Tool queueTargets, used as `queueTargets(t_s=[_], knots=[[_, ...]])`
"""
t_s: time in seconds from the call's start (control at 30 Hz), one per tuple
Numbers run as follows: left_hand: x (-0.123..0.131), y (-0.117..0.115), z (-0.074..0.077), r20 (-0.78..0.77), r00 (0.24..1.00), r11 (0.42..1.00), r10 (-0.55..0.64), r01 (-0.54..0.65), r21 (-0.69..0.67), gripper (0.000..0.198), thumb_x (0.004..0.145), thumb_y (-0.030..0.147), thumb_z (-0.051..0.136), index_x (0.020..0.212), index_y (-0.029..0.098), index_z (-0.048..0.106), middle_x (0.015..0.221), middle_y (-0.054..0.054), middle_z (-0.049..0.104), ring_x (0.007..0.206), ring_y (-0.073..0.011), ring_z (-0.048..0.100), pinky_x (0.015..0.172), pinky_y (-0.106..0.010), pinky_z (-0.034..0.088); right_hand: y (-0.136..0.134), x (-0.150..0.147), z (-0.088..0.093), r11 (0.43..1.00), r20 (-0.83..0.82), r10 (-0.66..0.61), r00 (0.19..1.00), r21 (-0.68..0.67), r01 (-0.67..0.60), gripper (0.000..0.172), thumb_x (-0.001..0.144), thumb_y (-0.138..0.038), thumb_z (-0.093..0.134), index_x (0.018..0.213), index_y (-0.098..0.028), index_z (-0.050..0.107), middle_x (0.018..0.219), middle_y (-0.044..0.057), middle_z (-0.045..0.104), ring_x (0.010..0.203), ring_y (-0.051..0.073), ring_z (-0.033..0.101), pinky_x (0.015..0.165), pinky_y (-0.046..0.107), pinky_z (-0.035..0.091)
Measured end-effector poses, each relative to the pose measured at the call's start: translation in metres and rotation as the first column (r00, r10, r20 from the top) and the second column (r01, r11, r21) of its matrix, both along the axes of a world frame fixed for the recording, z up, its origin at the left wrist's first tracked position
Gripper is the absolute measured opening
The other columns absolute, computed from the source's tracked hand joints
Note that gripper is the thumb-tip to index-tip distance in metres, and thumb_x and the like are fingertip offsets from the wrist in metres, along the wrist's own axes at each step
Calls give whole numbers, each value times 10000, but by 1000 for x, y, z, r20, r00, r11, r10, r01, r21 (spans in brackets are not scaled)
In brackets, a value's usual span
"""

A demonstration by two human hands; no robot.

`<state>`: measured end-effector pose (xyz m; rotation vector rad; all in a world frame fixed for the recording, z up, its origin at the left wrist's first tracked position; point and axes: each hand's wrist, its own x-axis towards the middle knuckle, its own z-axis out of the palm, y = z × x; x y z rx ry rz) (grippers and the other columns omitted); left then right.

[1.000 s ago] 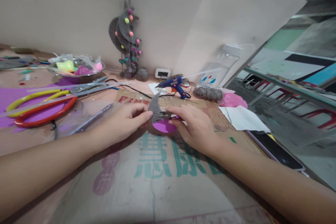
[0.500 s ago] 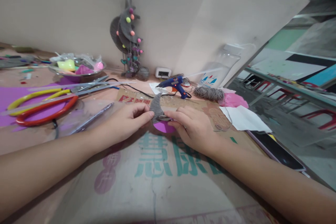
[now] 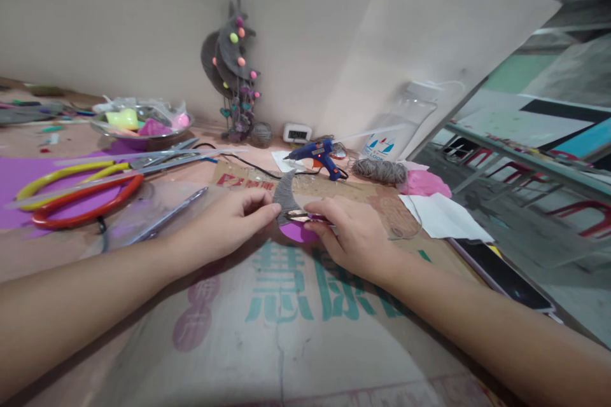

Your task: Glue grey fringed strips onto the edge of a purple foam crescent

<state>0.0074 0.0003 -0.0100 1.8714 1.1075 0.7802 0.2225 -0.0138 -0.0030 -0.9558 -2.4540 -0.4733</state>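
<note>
gray crescent held between two hands at mid-frame

across the bottom of the frame, a cardboard sheet [image 3: 305, 356] printed with teal characters is seen, with both forearms stretched over it. at the center, a gray crescent [image 3: 285, 194] is pinched along its left edge by the left hand [image 3: 229, 222], its thumb and forefinger clamped on it. by the right hand [image 3: 356, 229], a slim tool [image 3: 298, 217] is gripped between thumb and forefinger, its tip laid against the crescent's lower part; its exact kind cannot be told. just below the crescent, a purple rounded piece [image 3: 300, 233] is shown; whether the two are joined cannot be told.

at the left, a pen [image 3: 169, 216] is laid near scissors [image 3: 131, 194] with red and yellow handles. at the right edge of the cardboard, a phone [image 3: 506, 276] is partly covered by white paper [image 3: 446, 216].

farther up, a blue glue gun [image 3: 317, 151] is set beside a gray yarn skein [image 3: 380, 170]. behind, a metal bowl [image 3: 157, 135], a crescent ornament [image 3: 231, 63], a small clock [image 3: 296, 133] and a clear bottle [image 3: 401, 124] are lined up before the wall. at far right, red stools [image 3: 585, 219] are placed by another table [image 3: 506, 143].
</note>
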Motion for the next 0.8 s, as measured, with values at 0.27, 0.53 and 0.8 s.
queueTargets(t_s=[0.27, 0.53, 0.8], knots=[[1, -1, 1, 4, 1000, 1000, -4, 4, 29, 260, 853, 320, 442, 636, 185, 493, 588, 51, 487, 554, -105, 443, 525, -222, 331, 0, 0, 0, 999, 2, 2, 1000, -42, -2, 194, 913, -230, 452, 933, -126, 615, 762, 57, 647, 701, 181, 563, 610, 278, 381], [0, -2, 4, -9, 1000, 999, -12, 12, 37, 263, 863, 304, 442, 632, 184, 482, 591, 52, 480, 559, -104, 436, 530, -224, 327, 1, 2, -1, 999, 4, 7, 1000, -49, -7, 202, 913, -237, 449, 929, -126, 618, 753, 58, 646, 689, 187, 560, 599, 288, 375], [0, -1, 1, 7, 1000, 1000, -1, 1, 7, 271, 856, 314, 451, 619, 185, 470, 581, 52, 467, 551, -101, 426, 515, -222, 318, 2, 3, -3, 992, -27, 17, 999, -121, -20, 142, 895, -212, 488, 958, -143, 594, 812, 43, 654, 739, 172, 563, 640, 272, 382]])
